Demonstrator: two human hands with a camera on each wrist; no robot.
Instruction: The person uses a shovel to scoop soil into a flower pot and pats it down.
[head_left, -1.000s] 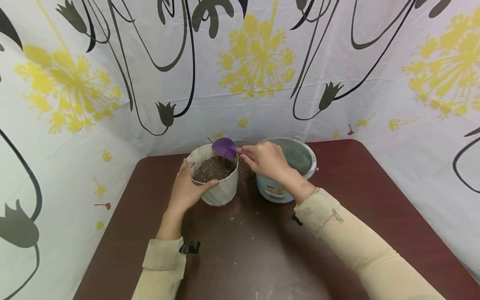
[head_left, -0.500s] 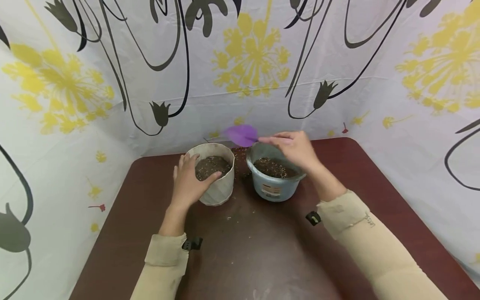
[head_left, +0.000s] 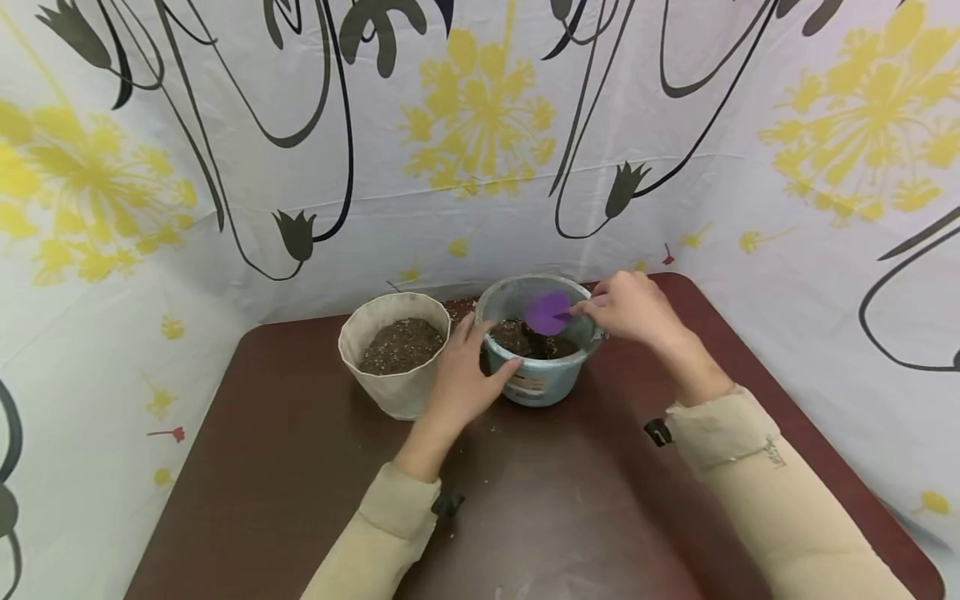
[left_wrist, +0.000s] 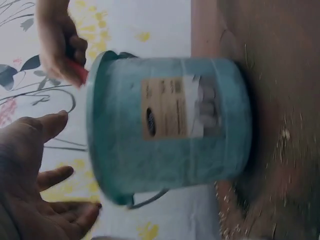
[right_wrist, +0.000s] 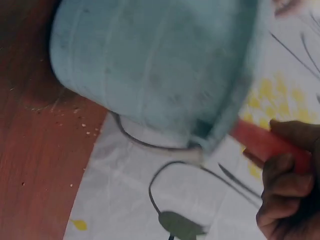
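Note:
A hand trowel with a purple blade [head_left: 547, 313] and a red handle [right_wrist: 272, 145] is in my right hand [head_left: 637, 308], whose fingers curl round the handle. Its blade is inside the blue-green bucket [head_left: 558, 382], over dark soil [head_left: 512, 337] in the bottom. My left hand [head_left: 461, 379] is at the bucket's left rim, fingers spread; in the left wrist view the left hand [left_wrist: 35, 170] appears just short of the rim. To its left stands a whitish fluted pot [head_left: 397, 396] holding speckled soil [head_left: 401, 346].
Both containers stand near the back edge of a dark red-brown table [head_left: 300, 467]. Crumbs of soil lie behind and between them. A patterned cloth wall [head_left: 480, 225] rises right behind the table. The bucket has a thin handle [right_wrist: 150, 145] hanging at its side.
My left hand has let go of the pot and moved right to the bucket. My right hand has carried the trowel from over the pot down into the bucket.

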